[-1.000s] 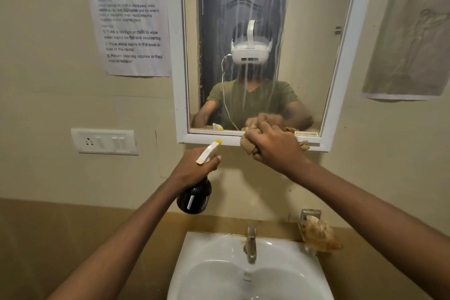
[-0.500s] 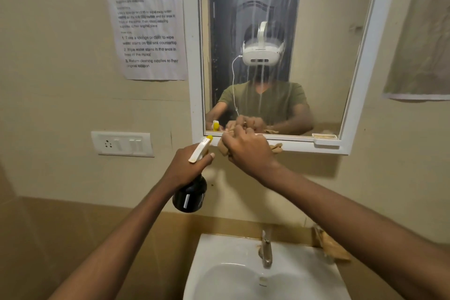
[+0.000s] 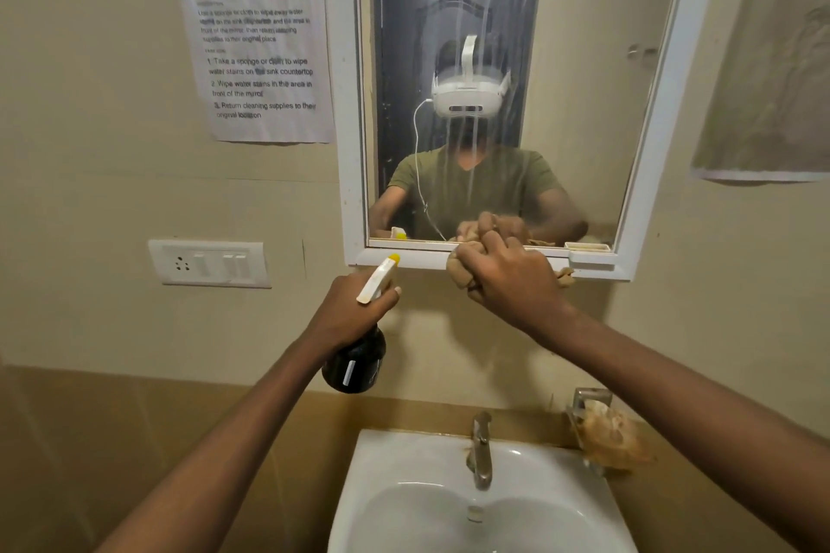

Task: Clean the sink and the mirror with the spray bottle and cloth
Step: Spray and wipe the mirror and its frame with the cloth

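Observation:
The white-framed mirror [image 3: 584, 58] hangs on the wall, with wet streaks running down its glass. My right hand [image 3: 507, 283] grips a bunched tan cloth [image 3: 460, 272] against the mirror's bottom edge. My left hand [image 3: 350, 310] holds the dark spray bottle [image 3: 355, 364] by its neck, just left of and below the cloth; its white trigger head with a yellow tip points up toward the frame. The white sink [image 3: 386, 471] sits below, with a metal tap [image 3: 479, 449] at its back.
A printed instruction sheet [image 3: 256, 31] is taped left of the mirror, above a white switch plate [image 3: 209, 263]. Another paper [image 3: 772, 58] hangs on the right wall. A metal holder with a brownish lump [image 3: 611, 436] stands right of the tap.
My right hand with the cloth slid left along the mirror's bottom edge, then back right. The spray bottle stayed in my left hand at about the same height.

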